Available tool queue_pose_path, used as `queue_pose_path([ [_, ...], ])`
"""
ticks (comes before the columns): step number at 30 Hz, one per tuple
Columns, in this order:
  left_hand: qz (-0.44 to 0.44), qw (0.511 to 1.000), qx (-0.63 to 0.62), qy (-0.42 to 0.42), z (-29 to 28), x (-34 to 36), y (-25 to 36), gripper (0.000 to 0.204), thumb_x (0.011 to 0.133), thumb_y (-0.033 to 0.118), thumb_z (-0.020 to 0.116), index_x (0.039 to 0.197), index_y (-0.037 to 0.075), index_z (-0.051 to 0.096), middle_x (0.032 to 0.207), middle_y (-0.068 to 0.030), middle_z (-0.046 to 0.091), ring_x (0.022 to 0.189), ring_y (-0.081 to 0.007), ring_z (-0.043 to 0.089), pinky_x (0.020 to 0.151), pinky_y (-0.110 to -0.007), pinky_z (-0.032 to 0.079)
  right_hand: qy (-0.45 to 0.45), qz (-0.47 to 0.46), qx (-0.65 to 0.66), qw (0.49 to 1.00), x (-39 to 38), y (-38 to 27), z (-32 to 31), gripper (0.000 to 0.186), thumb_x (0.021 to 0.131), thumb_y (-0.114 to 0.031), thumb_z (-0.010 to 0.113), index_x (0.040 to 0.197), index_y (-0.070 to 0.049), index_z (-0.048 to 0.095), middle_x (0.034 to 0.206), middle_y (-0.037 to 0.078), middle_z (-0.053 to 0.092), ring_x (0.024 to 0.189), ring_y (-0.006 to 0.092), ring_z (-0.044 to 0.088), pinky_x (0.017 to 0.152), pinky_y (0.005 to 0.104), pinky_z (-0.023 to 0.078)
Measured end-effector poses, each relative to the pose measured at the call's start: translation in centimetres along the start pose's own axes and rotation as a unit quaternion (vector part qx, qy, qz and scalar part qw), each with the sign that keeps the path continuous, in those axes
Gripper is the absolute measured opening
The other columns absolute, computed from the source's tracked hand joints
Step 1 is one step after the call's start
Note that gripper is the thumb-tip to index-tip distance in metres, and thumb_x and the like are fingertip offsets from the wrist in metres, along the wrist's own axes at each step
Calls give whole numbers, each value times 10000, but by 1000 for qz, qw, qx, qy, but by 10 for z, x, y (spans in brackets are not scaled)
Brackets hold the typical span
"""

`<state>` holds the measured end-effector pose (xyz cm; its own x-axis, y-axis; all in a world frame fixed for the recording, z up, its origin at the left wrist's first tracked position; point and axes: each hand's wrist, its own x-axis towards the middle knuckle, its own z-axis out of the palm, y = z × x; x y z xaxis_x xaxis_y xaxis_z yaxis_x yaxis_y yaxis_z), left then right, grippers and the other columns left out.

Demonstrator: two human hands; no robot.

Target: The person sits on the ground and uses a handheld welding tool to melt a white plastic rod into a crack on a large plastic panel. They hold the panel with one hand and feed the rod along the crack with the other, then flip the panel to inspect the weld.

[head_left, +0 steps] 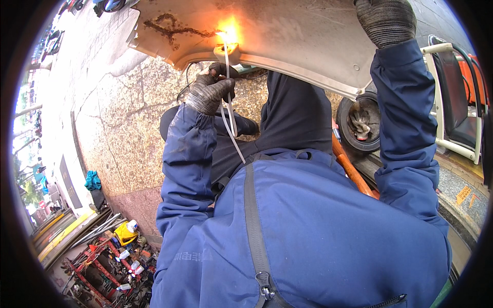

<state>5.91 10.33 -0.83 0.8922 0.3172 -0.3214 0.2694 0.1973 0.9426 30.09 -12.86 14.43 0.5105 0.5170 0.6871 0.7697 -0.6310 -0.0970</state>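
left hand (209, 92): gloved, fist closed narrow around a white plastic rod (228, 110); rod runs up from the fist to the glow, its loose tail hanging down past the wrist.
right hand (385, 19): gloved, raised at the top of the frame, pressed on the pale body panel (303, 36); can't tell whether the fingers curl round an edge or only lie flat on it.
work spot: bright orange glow (229, 32) on the panel's underside, right at the rod tip, beside a dark scorched seam (169, 26).
panel: overhead, tilted, curved lip facing the person; small black wheel (361, 123) behind it on the right.
risk, heat: glow sits just above the left glove; a hot drip off the rod would likely land on glove or sleeve.
risk, panel: lingering heat could scorch it further, judging by the char already there.
risk, support: if the right hand slackens, the panel may shift off the rod tip.
surroundings: stone paving (123, 118); tools and bottles (120, 256) lower left.
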Motion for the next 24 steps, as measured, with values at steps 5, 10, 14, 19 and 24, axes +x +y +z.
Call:
queue_pose_path([
  [5,37,998,-50,-8,0,1,-1,234,772,59,642,997,56,578,925,-71,619,694,-178,601,612,-304,504,0,6,4,1000,0,1,1,100,739,-135,659,810,-73,626,740,172,607,716,368,603,635,438,480],
  [10,13,1000,3,-1,-1,3,3,236,776,56,637,1003,45,576,926,-78,616,683,-182,602,609,-307,502,-7,0,22,1000,2,-1,-3,89,731,-124,661,791,-64,633,742,175,610,714,365,604,635,439,481],
  [14,35,999,-5,-11,0,4,5,228,780,62,633,1001,42,578,904,-77,611,668,-181,601,597,-305,498,12,8,5,1000,0,-3,-1,86,727,-119,660,782,-57,637,747,181,616,724,362,608,646,438,484],
  [19,7,1000,-9,5,-2,8,9,206,783,31,618,975,52,546,870,-94,595,652,-177,590,563,-289,488,-8,27,18,999,3,9,8,95,722,-127,664,780,-56,637,745,183,618,731,365,611,657,437,487],
  [24,37,998,-58,-12,0,9,11,206,776,9,616,922,75,487,818,-77,593,655,-167,574,554,-282,484,-92,27,-30,995,9,26,15,204,834,-317,632,944,-149,671,873,95,666,815,274,647,722,369,505],
])
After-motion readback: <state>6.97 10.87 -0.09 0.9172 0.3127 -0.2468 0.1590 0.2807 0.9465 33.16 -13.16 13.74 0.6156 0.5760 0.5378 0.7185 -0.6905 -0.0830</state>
